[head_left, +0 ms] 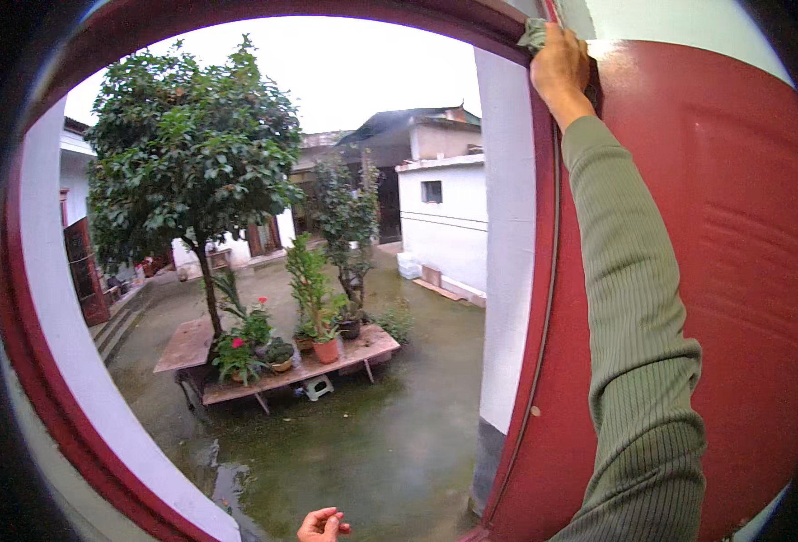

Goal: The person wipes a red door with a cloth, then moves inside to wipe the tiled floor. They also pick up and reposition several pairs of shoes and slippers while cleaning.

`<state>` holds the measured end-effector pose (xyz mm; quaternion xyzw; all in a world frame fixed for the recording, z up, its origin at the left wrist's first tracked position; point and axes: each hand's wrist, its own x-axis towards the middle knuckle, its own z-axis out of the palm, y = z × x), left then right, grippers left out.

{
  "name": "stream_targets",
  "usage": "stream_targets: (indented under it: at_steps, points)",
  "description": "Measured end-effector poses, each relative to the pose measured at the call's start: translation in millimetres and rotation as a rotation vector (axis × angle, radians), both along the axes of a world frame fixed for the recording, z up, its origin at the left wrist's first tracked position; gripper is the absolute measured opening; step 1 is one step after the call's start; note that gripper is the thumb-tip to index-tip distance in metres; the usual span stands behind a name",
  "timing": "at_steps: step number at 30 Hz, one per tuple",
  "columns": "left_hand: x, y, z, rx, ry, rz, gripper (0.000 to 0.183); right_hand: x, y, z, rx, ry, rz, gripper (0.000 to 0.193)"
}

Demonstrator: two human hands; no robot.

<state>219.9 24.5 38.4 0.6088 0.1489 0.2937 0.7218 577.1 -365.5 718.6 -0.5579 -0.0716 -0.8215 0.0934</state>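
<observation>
My right hand (560, 70) is raised high in a green ribbed sleeve. It presses a small grey-green cloth (534, 34) against the top corner of a red door (733, 271), where the door meets the red frame (327, 18). My left hand (321, 525) shows only at the bottom edge, fingers loosely curled, holding nothing and touching nothing I can see.
Through the doorway lies a wet courtyard (372, 434). A low wooden platform (281, 361) with several potted plants stands by a large tree (191, 154). White walls and buildings (444, 217) stand beyond, and a white pillar (507, 226) edges the door.
</observation>
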Motion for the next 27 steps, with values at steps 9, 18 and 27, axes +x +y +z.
stream_targets:
  at_steps: [9,18,27]
  points:
    - [52,-25,1,-0.024,0.025,-0.227,0.017,-60,-46,-64,-0.298,0.014,-0.415,0.020]
    - [73,-42,9,0.023,0.052,-0.498,0.016,-88,-60,-212,-0.665,0.270,-0.475,0.019]
    - [159,-121,26,0.026,-0.074,-0.714,0.015,-124,-121,-155,-0.622,0.154,-0.449,0.031]
